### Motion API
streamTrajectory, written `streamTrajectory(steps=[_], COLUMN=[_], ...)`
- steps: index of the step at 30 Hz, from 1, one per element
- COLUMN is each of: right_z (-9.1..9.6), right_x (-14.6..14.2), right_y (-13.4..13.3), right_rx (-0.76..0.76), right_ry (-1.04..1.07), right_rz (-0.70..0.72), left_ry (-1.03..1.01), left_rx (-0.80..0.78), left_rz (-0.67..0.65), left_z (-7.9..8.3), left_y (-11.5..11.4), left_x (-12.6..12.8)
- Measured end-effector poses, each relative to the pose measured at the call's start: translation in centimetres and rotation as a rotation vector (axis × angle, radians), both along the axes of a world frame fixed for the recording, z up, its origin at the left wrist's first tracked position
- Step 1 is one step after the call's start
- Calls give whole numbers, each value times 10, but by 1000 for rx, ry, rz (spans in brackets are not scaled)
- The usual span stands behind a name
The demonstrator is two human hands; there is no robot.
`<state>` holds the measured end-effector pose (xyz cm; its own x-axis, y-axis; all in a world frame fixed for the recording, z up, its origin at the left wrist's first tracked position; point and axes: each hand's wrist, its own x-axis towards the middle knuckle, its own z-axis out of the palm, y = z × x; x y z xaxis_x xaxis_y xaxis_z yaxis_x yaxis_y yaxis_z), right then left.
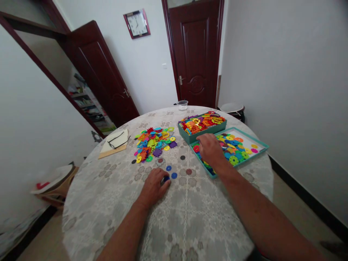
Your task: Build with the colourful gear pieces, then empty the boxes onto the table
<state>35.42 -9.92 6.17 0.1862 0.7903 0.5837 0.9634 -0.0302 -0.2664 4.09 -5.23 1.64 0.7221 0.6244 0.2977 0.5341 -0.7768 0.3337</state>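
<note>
Round desk (212,221), grey patterned cloth, lacy textured bands. Teal tray (251,137) on its right side: low rim, pale floor, multicolour notched discs, bare toward the far right. Long axis runs left-right, right end farther. Matching teal box (209,132) just beyond its left part, roughly parallel, deeper walls, heaped with gear shapes, mostly red/orange/yellow. Gear pile (154,142) loose on cloth, left of box: thin, flat, matte, plastic-looking, toothed rims.

Hands well apart. Right hand (211,148) over tray's left end, fingertips at the far rim by the box; contents hidden, can't tell if it's gripping. Left hand (154,184) low on cloth, near side of pile, thumb and forefinger curled about a dark blue disc (166,178); can't tell if pinched or only covered.

Key relation: tray discs lie directly under and right of the right hand, clearly the nearer one. Left hand is across bare cloth to the left.

Smallest: blue disc (174,175) just right of left fingertips, another slightly farther; brown disc (189,171) right of those, black disc (182,157) farther out. All flat, round.
</note>
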Motion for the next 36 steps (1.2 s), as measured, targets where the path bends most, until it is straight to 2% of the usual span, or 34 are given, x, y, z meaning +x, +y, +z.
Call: streamTrajectory(steps=[4,7,10,19,25,36], right_z=[-23,-48,-62,-48,-50,-47], right_x=[-52,-85,-99,-95,-86,-85], right_y=[6,10,15,18,19,23], right_rx=[-170,-292,-390,-515,-557,-606], right_ry=[-115,-174,-197,-241,-161,-225], right_rz=[265,284,234,177,151,29], left_ry=[-12,-19,-26,-24,-27,-37], left_rx=[-15,-21,-18,-17,-29,-39], left_rz=[-5,-13,-20,-13,-11,-4], left_z=[-1,-4,-8,-10,-14,-15], left_y=[0,3,5,3,6,6], left_x=[0,0,-1,-3,-3,-2])
